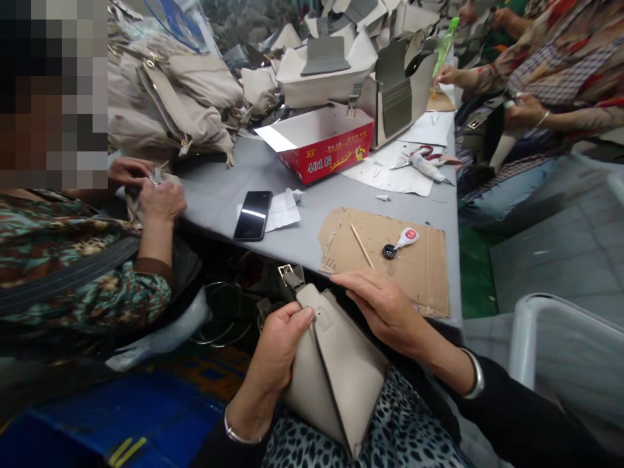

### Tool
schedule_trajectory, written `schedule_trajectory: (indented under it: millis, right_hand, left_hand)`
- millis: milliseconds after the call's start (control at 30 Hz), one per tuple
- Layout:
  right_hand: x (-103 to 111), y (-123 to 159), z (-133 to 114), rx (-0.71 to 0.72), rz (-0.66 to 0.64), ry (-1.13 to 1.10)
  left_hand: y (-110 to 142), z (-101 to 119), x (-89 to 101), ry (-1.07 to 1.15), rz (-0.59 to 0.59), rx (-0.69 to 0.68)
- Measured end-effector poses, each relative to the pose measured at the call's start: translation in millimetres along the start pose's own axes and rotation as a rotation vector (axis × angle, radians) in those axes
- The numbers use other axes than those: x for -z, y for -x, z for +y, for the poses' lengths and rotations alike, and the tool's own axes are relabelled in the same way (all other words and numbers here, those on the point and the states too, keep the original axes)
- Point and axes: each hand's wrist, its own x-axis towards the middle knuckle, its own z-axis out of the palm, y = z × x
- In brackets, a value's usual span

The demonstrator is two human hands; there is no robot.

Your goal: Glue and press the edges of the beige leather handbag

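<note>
A beige handbag [348, 370] rests tilted on my lap, its dark strap with a metal buckle [286, 273] pointing at the table. My left hand [283, 344] is closed on the bag's upper left edge, thumb on top near a small rectangular mark. Fingers stretched out and together, my right hand [385, 309] hovers at the bag's right side, by the table's front edge; whether it touches the bag I cannot tell. Just beyond it lies a piece of cardboard [429, 273] bearing a thin wooden stick [362, 246], a small white bottle [408, 237] and a black cap [389, 251].
On the grey table [214, 188] are a phone [252, 216], a red open box [336, 153], scissors [424, 153] and a white tube [429, 167]. Bags [331, 78] pile up behind. A co-worker's hands [158, 192] work at left; another person [531, 110] sits at right. A blue crate [121, 416] stands below.
</note>
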Motion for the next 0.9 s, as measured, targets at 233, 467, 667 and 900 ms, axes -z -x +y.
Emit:
schedule_trajectory:
  millis: [233,467,667,900]
  right_hand:
    - [-36,-10,-3,-0.367,-0.348,-0.763]
    - [-66,-12,12,-0.54,-0.433,-1.219]
    - [-73,-19,11,-0.611,-0.47,-1.345]
    - [-59,-19,11,-0.598,-0.481,-1.277]
  left_hand:
    - [22,-3,16.5,-0.011,-0.088,-0.03]
    - [28,7,27.9,-0.114,-0.127,-0.049]
    - [29,17,30.9,-0.184,-0.148,-0.054]
    - [28,22,30.0,-0.263,-0.162,-0.054]
